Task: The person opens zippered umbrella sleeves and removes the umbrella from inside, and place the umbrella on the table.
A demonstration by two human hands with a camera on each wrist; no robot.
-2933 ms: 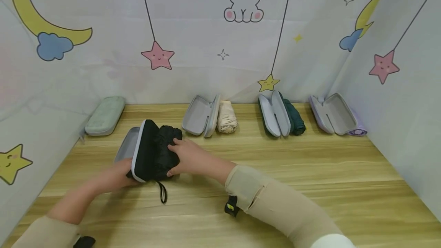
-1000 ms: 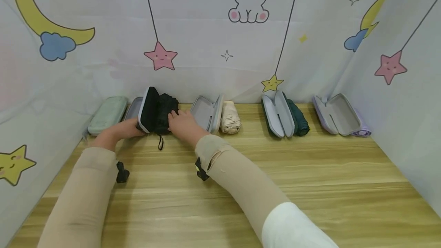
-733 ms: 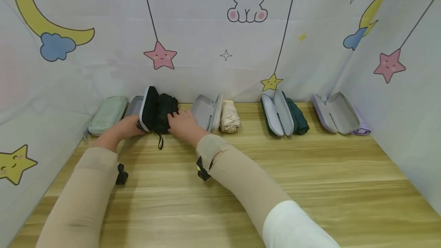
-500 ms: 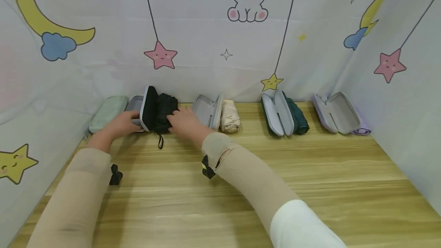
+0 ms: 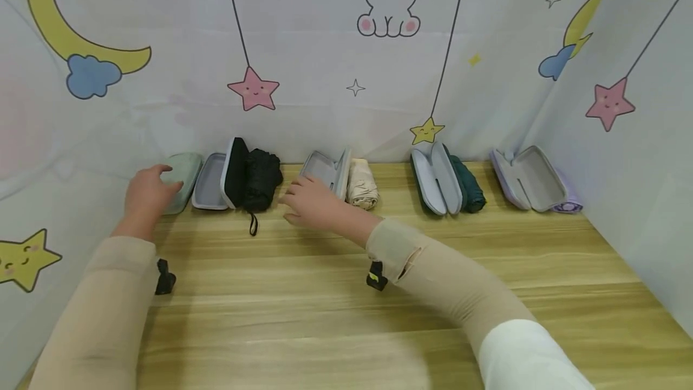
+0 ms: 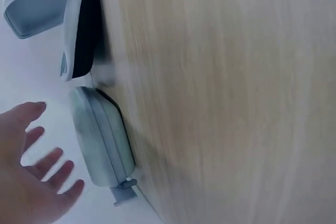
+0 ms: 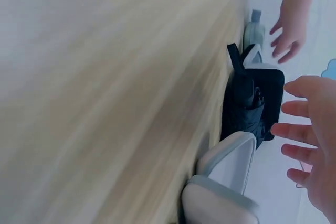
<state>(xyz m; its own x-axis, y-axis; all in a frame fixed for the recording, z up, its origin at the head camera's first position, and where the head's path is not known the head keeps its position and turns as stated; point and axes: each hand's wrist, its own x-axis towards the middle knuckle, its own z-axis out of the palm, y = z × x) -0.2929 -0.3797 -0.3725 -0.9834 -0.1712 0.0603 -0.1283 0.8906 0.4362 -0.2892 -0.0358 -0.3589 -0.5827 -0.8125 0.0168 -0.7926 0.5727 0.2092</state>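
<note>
My left hand hovers at a closed pale green zip case, fingers spread and holding nothing; the left wrist view shows a gap between fingertips and the case. Right of it stands an opened black case with grey lining, its lid upright. Against that lid lies a black folded umbrella, its wrist loop hanging toward the front. My right hand is in the air right of the umbrella, before an opened cream case. Its fingers are loosely extended, with nothing in them, also in the right wrist view.
A rolled cream umbrella lies beside the cream case. Farther right are an opened dark green case with a dark green umbrella, and an opened lilac case with a lilac umbrella. A printed white curtain borders the wooden table.
The black case and umbrella were moved back into the row with both hands. Since then both hands have let go: the left drew away to the left, the right to the right.
</note>
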